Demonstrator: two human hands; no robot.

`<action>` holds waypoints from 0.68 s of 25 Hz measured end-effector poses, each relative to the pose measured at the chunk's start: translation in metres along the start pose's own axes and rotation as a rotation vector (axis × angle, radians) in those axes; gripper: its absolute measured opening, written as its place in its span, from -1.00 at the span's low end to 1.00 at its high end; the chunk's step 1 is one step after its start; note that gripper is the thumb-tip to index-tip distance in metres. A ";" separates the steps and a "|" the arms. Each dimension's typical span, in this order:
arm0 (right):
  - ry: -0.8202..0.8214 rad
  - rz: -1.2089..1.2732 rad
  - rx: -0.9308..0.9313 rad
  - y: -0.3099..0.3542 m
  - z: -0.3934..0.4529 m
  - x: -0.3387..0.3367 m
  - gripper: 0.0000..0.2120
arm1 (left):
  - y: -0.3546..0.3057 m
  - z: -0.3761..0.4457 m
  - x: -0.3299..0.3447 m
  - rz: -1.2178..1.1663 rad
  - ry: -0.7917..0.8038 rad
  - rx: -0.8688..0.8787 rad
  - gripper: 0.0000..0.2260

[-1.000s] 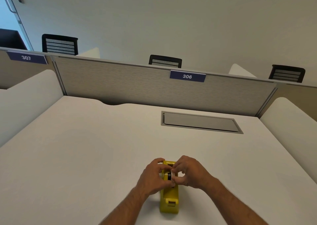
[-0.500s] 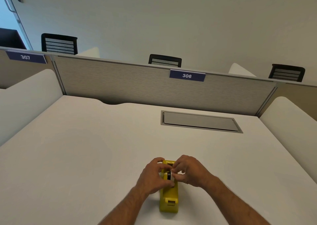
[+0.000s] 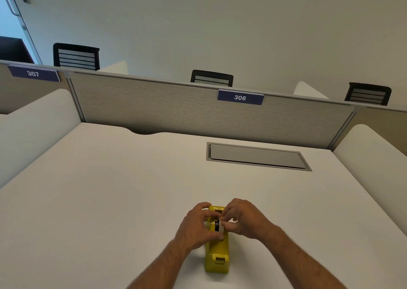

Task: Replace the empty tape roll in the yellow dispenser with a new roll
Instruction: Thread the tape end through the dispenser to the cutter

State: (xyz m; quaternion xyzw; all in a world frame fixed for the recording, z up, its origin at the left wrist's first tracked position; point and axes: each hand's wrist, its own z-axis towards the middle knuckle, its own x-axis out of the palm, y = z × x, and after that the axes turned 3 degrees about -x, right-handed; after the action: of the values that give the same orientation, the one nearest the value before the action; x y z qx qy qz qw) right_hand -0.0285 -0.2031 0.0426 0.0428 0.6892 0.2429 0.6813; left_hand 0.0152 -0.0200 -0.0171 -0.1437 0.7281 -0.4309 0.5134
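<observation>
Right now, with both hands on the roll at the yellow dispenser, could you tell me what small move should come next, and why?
Probably ease the roll straight up out of the yellow dispenser. The left hand and right hand pinch it from either side while it sits in the cradle, and the dispenser rests flat on the desk. Whether this roll is the empty one or the new one cannot be told.

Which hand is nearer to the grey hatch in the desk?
The right hand: it lies nearly straight below the hatch in the picture. The left hand is further left and nearer the person.
</observation>
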 end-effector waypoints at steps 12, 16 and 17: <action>0.017 0.022 0.006 0.002 0.001 -0.002 -0.82 | 0.001 0.001 -0.001 -0.014 0.002 -0.004 -0.41; 0.021 0.014 0.012 0.001 0.001 -0.001 -0.82 | 0.000 0.000 -0.001 -0.006 0.002 -0.005 -0.40; 0.022 0.010 0.012 0.001 0.002 0.000 -0.81 | 0.000 0.000 -0.001 -0.004 0.001 -0.006 -0.40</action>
State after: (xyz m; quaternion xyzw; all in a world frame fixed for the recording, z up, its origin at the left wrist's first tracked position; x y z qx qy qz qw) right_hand -0.0272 -0.2023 0.0433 0.0477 0.6979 0.2427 0.6721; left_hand 0.0159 -0.0196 -0.0170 -0.1463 0.7295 -0.4298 0.5116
